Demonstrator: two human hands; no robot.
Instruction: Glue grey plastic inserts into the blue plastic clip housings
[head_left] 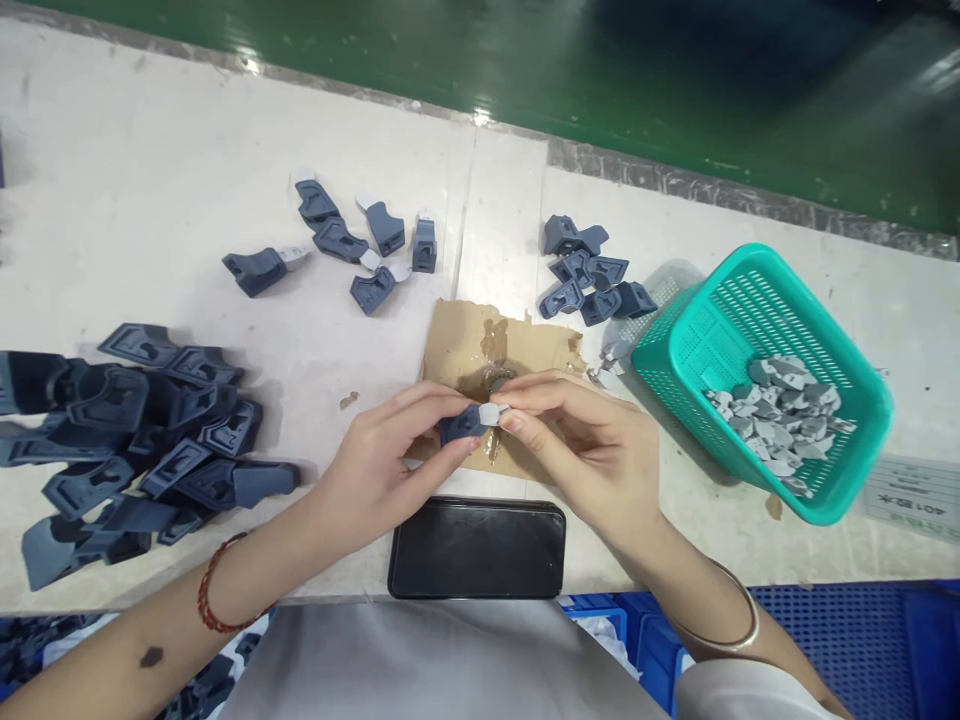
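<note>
My left hand [379,465] pinches a small dark blue plastic part [460,426] over the middle of the white table [150,180]. My right hand [581,445] meets it from the right, thumb and fingers closed on a small light grey insert [490,412] pressed against the end of that part. Both hands hover just above a torn brown cardboard piece [465,345] stained with glue or grease.
A big pile of dark blue parts [142,430] lies at left. Parts with grey tips [352,245] sit at the back centre, another blue cluster [589,280] at back right. A teal basket [757,370] holds grey inserts [780,420]. A black phone [477,548] lies at the near edge.
</note>
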